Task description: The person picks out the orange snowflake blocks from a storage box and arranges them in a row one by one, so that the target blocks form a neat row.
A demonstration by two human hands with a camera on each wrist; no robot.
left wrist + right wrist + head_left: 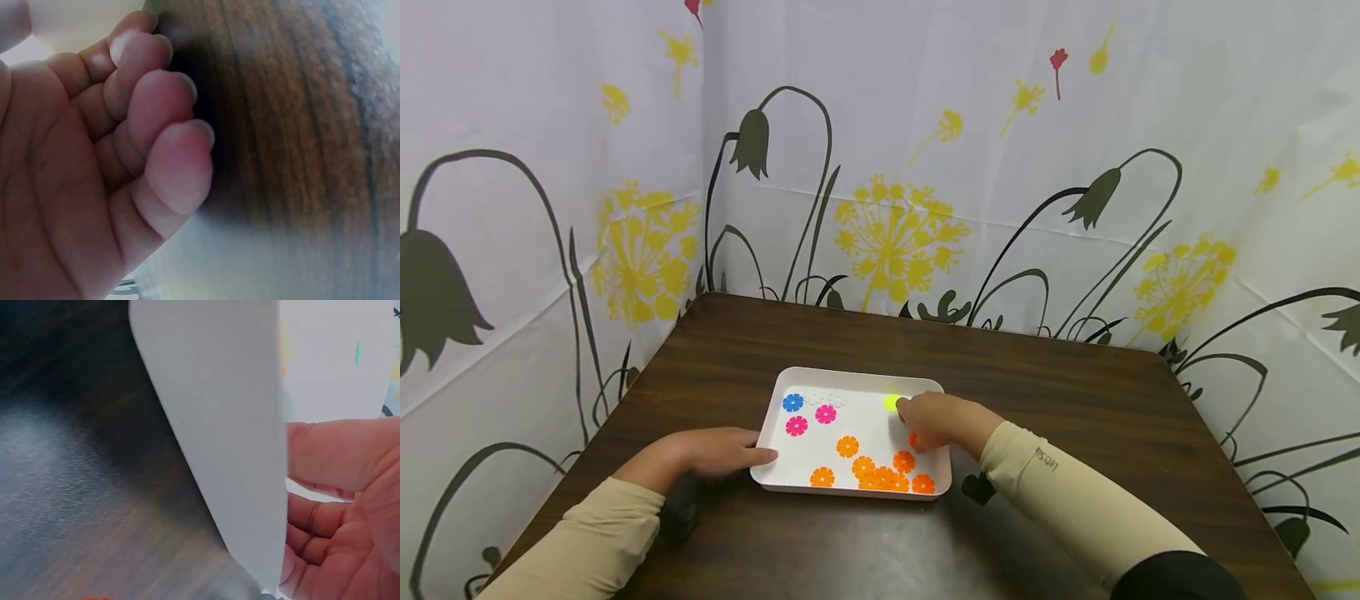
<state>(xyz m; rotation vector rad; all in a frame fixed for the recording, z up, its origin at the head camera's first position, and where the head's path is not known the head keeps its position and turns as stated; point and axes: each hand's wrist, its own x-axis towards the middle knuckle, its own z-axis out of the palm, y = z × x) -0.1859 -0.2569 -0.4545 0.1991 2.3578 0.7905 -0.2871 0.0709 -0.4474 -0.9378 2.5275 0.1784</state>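
A white rectangular tray lies on the brown table. My left hand grips its left side, with the thumb over the rim and the other fingers outside; in the left wrist view those fingers are curled close to the tabletop. My right hand reaches into the tray's right side, fingertips right at a yellow notched disc. In the right wrist view the tray wall hides those fingertips, so I cannot tell whether they pinch the disc. An orange disc shows beside this hand.
Inside the tray, several orange discs lie toward the near right. A blue disc, two pink discs and pale clear discs sit at the far left. Behind the table hangs a flower-patterned curtain.
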